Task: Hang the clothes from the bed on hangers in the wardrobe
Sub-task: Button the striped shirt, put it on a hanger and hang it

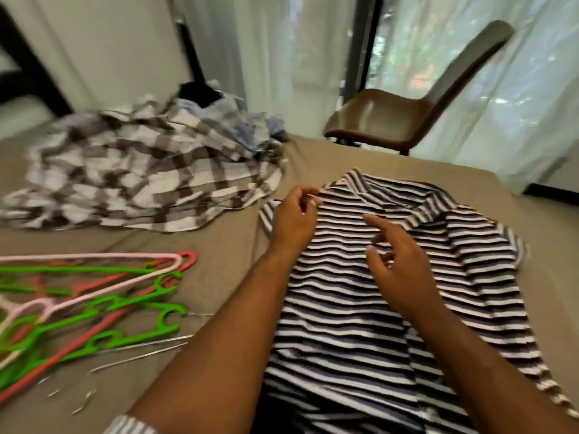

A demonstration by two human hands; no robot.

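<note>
Lying spread on the bed, the striped shirt runs with its long axis from near to far. Its hem is at the near edge of the view and its collar is at the far end, tipped slightly left.

To the near left, well apart from the shirt, is a loose heap of coloured plastic hangers. Their ends point right toward the shirt, and a few thin wire pieces lie just beside them.

Both forearms reach out over the shirt. The right hand is over the chest of the shirt. Its fingers are relaxed and spread, the forefinger pointing toward the collar, and it grasps nothing. Whether it touches the cloth cannot be told through the blur.

Farther out and to the left, the left hand sits at the shirt's left shoulder. Its fingers are curled and appear to pinch the edge of the cloth just beside the collar.

The neck opening lies just beyond both hands, so a hanger would probably have to go in from that far end. The hangers are on the left hand's side, so the left hand is the nearer one to fetch a hanger. To do that it would first have to let go of the shoulder.

Farther left on the bed is a rumpled plaid pile of clothes not yet hung. A brown chair stands beyond the bed's far right edge, before pale curtains. The wardrobe is not in view.
</note>
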